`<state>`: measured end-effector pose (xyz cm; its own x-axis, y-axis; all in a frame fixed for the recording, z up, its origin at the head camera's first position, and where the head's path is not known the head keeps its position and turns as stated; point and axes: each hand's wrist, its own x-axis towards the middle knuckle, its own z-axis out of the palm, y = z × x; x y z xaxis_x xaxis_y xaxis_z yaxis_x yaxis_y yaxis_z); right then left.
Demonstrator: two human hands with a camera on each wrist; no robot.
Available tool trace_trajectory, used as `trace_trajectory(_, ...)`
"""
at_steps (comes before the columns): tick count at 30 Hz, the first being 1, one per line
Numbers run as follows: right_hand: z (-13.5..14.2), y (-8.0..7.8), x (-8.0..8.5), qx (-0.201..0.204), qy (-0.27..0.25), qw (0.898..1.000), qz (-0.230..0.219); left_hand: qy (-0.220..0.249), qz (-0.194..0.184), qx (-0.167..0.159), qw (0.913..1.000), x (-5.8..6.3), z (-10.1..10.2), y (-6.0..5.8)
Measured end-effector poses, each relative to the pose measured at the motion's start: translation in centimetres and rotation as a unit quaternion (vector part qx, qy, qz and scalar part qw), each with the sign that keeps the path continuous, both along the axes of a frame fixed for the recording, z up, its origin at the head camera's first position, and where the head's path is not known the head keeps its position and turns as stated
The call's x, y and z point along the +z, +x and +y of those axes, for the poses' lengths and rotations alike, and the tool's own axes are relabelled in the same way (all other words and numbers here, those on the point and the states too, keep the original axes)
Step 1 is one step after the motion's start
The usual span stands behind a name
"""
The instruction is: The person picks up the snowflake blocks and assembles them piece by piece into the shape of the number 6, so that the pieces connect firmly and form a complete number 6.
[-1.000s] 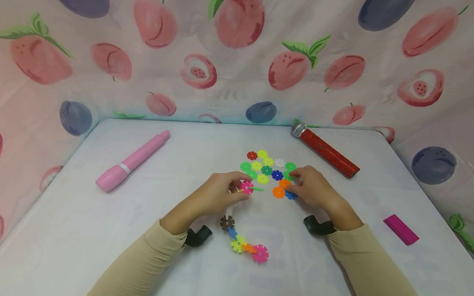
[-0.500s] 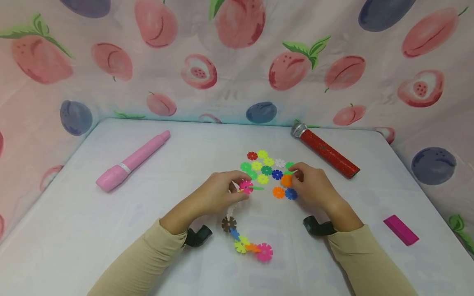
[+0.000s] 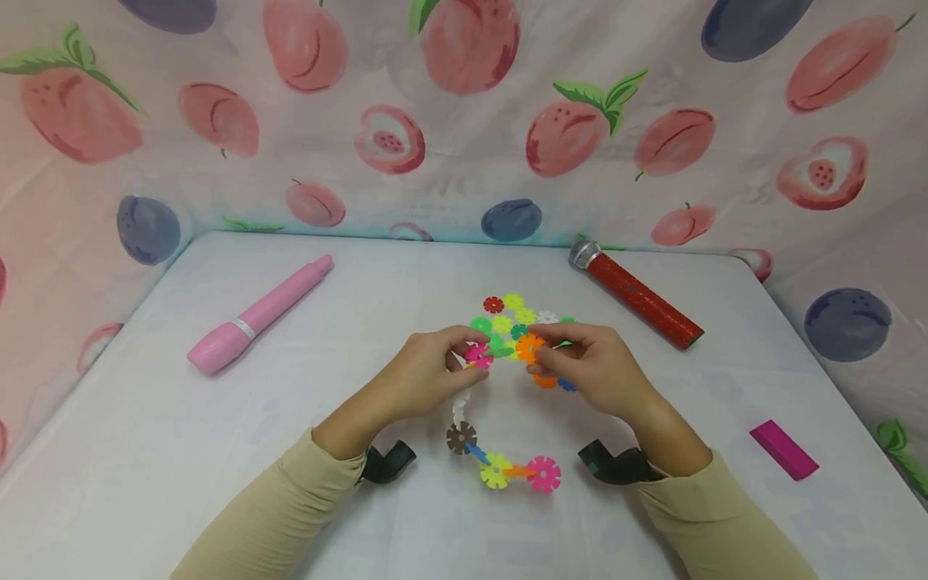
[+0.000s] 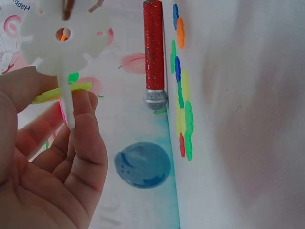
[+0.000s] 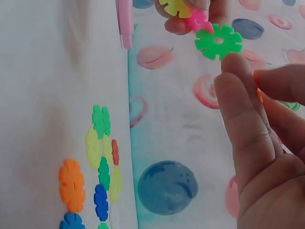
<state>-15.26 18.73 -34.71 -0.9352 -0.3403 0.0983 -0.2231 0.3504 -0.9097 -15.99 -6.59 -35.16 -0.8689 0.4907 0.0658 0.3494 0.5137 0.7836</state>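
Observation:
My left hand (image 3: 428,374) pinches a pink snowflake disc (image 3: 477,355) in a chain of interlocking plastic discs. A green disc (image 5: 219,42) sticks out of it toward the right hand. White discs (image 4: 43,43), a brown disc (image 3: 461,437), then blue, yellow and orange ones hang below, down to a pink end disc (image 3: 544,474). My right hand (image 3: 605,366) pinches a single orange disc (image 3: 530,348) between thumb and fingers, close to the green disc. In the head view a small gap shows between them. In the right wrist view fingers mostly hide the orange disc.
Loose discs (image 3: 502,324) in several colours lie flat behind the hands, partly hidden by them. A pink microphone-shaped object (image 3: 254,322) lies at the left and a red microphone (image 3: 638,298) at the back right. A magenta block (image 3: 785,449) rests at the right.
My right hand has lifted the orange disc from the loose discs and brought it left, near the left hand. The chain's hanging end has swung right and slightly up.

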Motion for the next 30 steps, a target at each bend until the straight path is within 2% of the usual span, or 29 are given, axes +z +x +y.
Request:
trace_trajectory(12, -0.6, 0.6, 0.7, -0.001, 0.059, 0.998, 0.014, -0.004, 0.004, -0.003, 1.0000, 0.0, 0.0, 0.0)
trace_trajectory(21, -1.0, 0.8, 0.1, -0.007, 0.049, 0.998, 0.038, -0.005, 0.020, -0.013, 0.9997, -0.1, 0.1, 0.0)
trace_trajectory(30, -1.5, 0.9, -0.2, -0.005, 0.081, 0.994, 0.074, -0.028, 0.051, -0.019, 0.9981, 0.1, 0.0, 0.4)
